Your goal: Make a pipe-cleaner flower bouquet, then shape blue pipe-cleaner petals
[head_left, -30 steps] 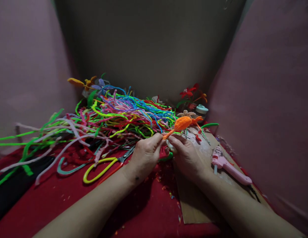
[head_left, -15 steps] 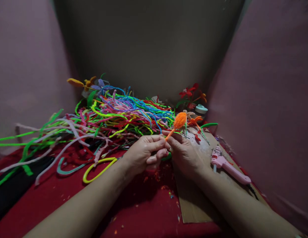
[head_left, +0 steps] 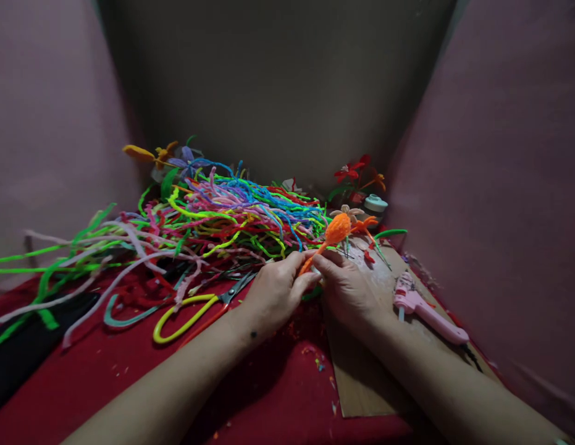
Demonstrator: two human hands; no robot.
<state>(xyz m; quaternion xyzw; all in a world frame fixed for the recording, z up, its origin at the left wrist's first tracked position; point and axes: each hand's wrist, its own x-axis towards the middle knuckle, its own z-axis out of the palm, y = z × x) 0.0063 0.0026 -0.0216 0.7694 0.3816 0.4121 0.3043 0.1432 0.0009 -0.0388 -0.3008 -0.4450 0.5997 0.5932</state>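
An orange pipe-cleaner petal (head_left: 338, 229) with a rounded fuzzy head tilts up to the right from between my hands. My left hand (head_left: 281, 285) is closed around the lower end of its stem, thumb and fingers pressed together. From the other side, my right hand (head_left: 345, 281) pinches the same stem just below the head. Part of the stem is hidden by the fingers. Scissors (head_left: 226, 297) with a yellow and a red handle lie beside my left wrist, partly covered by the forearm.
A heap of coloured pipe cleaners (head_left: 250, 210) spreads across the back and left. On the cardboard (head_left: 365, 389) at right lies a pink glue gun (head_left: 430, 316). Finished pipe-cleaner flowers (head_left: 354, 170) and a round pale-lidded container (head_left: 375, 204) stand behind. Red cloth (head_left: 264, 395) covers the table.
My left hand has rolled over, its back now turned up, and its grip on the stem has shifted. The orange head has dipped slightly. More of the scissors shows.
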